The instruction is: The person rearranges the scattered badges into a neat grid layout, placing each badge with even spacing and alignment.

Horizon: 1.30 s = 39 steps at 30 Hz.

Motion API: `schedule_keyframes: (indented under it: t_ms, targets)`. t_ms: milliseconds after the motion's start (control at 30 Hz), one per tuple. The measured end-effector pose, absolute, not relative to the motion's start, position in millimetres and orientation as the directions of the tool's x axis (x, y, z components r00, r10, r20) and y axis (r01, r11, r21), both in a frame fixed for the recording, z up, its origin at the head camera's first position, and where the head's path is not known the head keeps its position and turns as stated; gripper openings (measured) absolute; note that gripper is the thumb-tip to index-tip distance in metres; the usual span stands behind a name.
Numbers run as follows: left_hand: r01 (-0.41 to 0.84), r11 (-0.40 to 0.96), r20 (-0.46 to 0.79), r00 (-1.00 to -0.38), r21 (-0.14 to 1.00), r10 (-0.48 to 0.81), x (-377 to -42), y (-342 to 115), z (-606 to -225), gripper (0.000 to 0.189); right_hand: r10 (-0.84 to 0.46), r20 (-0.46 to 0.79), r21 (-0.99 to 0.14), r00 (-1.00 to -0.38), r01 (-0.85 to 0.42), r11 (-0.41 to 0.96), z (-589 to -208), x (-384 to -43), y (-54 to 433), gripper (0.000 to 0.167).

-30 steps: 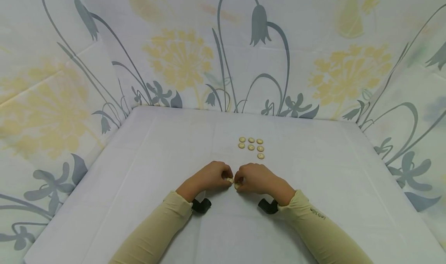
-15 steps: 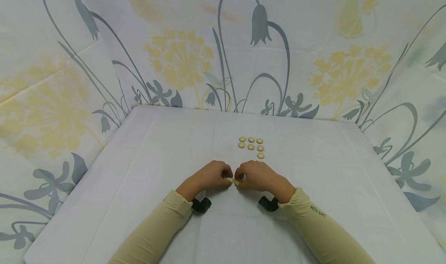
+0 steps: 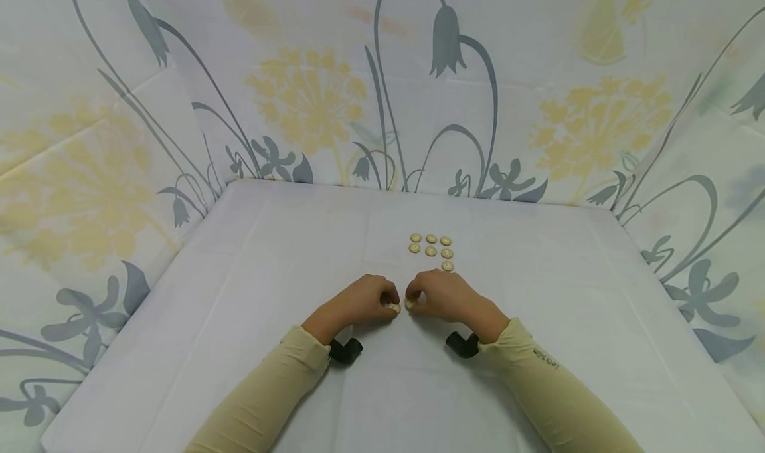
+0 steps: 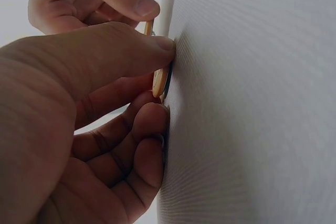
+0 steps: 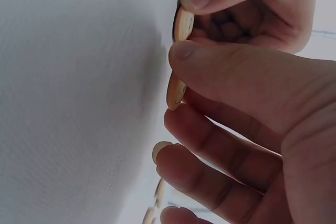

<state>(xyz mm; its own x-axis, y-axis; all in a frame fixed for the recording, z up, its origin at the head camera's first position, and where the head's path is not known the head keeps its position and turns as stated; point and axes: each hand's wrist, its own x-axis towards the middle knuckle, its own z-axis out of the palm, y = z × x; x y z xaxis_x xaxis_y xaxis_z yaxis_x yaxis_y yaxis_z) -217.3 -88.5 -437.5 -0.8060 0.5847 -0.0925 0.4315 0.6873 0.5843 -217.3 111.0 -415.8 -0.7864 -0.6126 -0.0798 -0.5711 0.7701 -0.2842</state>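
Note:
Low at the white tabletop, my left hand (image 3: 366, 300) pinches a small round wooden disc (image 4: 160, 82) between thumb and fingers. Part of that disc is covered by the thumb. Just to its right, my right hand (image 3: 448, 298) pinches a second wooden disc (image 5: 177, 94), which has dark markings on its face. A narrow gap separates the two hands in the head view. Beyond the right hand, several matching discs (image 3: 431, 251) lie flat on the table in short rows, and the closest one (image 3: 447, 266) is right by its knuckles.
The white-covered table (image 3: 287, 240) stretches out on both sides of the hands. A flower-printed cloth (image 3: 412, 107) rises along its back and sides. Black wrist pieces (image 3: 345, 351) sit under both cuffs.
My right hand has shifted slightly away from me and to the right with its disc, widening the gap between the hands. The left hand has stayed nearly still.

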Motion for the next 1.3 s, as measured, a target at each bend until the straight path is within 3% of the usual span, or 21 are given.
schedule_keyframes:
  t_ms: [533, 833, 1300]
  targets:
    - [0.442, 0.684, -0.081, -0.804, 0.581, 0.589, -218, -89, -440, 0.010, -0.550, -0.015, -0.261, -0.835, -0.528, 0.808, -423, -229, 121, 0.017]
    - [0.433, 0.688, -0.098, -0.803, 0.582, 0.588, -218, -88, -439, 0.010, -0.465, -0.052, -0.287, -0.884, -0.433, 0.854, -423, -239, 123, 0.023]
    - [0.449, 0.691, -0.091, -0.800, 0.566, 0.593, -220, -88, -440, 0.009, -0.436, -0.032, -0.262, -0.899, -0.413, 0.872, -421, -250, 127, 0.025]
